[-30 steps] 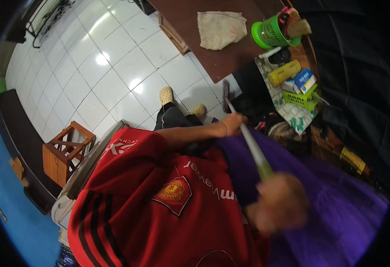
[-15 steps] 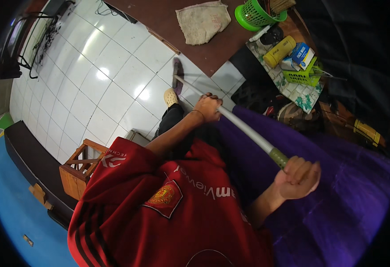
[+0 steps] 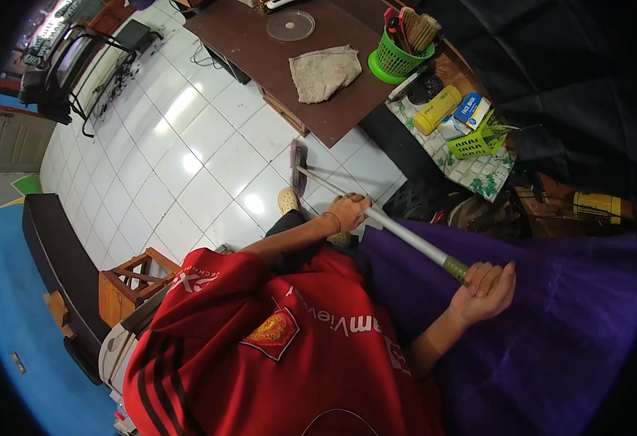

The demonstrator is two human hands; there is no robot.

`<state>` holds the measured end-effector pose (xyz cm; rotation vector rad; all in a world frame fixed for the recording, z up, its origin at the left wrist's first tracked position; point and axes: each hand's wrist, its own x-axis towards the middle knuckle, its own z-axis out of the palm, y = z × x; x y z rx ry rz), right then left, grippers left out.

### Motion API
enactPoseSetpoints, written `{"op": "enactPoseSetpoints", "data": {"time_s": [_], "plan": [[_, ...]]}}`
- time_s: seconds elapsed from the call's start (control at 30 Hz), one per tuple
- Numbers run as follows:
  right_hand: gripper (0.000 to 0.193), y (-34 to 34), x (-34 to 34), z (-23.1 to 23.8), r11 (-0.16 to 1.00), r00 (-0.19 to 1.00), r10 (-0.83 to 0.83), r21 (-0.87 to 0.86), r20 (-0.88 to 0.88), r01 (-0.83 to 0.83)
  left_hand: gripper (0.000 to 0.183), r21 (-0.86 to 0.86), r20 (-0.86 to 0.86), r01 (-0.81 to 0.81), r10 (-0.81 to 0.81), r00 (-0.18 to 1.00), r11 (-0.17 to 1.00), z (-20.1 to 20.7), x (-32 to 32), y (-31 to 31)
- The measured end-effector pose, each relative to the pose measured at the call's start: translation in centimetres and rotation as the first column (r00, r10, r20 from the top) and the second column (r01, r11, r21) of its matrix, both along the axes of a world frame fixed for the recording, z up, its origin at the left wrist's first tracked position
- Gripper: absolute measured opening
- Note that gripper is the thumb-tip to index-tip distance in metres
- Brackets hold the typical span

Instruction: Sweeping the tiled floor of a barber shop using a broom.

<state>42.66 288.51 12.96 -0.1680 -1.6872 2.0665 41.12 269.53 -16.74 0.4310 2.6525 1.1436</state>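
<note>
Both my hands hold a long broom [image 3: 409, 237] with a pale grey handle, slanting down and away to the left. My left hand [image 3: 346, 213] is wrapped round the middle of the handle. At the upper end, my right hand [image 3: 485, 292] closes round the green grip [image 3: 455, 269]. The narrow broom head [image 3: 299, 168], with purple bristles, rests on the white tiled floor [image 3: 217, 163] near the corner of a brown table [image 3: 333, 127]. A cream clog [image 3: 287, 200] on my foot stands close beside the broom head.
On the table lie a beige cloth [image 3: 324, 73] and a round clear lid [image 3: 290, 26]; a green basket [image 3: 397, 59] holds brushes. A side shelf carries a yellow container [image 3: 438, 109]. Purple fabric [image 3: 536, 312] spreads at right. At left are a wooden stand [image 3: 133, 287] and dark bench [image 3: 61, 261].
The view has tilted up, showing more of the table and far floor. The broom head and foot sit a little farther from the table corner. Both hands keep their hold on the handle.
</note>
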Motion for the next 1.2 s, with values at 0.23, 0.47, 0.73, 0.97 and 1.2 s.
{"op": "enactPoseSetpoints", "data": {"time_s": [0.23, 0.47, 0.73, 0.97, 1.2], "plan": [[0.041, 3.8, 3.2, -1.4, 0.999, 0.999, 0.036, 0.002, -0.04, -0.036, 0.073, 0.088, 0.232, 0.063, -0.082, 0.969, 0.994, 2.1, 2.4, 1.3], [0.037, 4.9, 3.3, -2.7, 0.996, 0.991, 0.081, -0.023, -0.107, -0.084, 0.087, 0.308, 0.471, -0.212, 0.045, 0.881, 0.927, 5.3, 5.7, 2.0], [0.036, 4.8, 0.5, -2.3, 0.993, 0.992, 0.112, 0.033, -0.051, -0.11, 0.054, 0.452, 0.682, -0.424, 0.002, 0.731, 0.785, 10.1, 8.6, 3.2], [0.034, 10.5, -1.1, -1.1, 0.952, 0.938, 0.245, 0.125, 0.245, -0.281, 0.044, 0.59, 0.489, -0.256, -0.087, 0.868, 0.766, 12.8, 6.4, 3.2], [0.023, 18.0, 2.5, 2.6, 0.619, 0.658, -0.051, 0.541, 0.751, -0.569, 0.039, 0.409, 0.484, -0.205, -0.021, 0.875, 0.889, 8.1, 8.0, 0.6]]}}
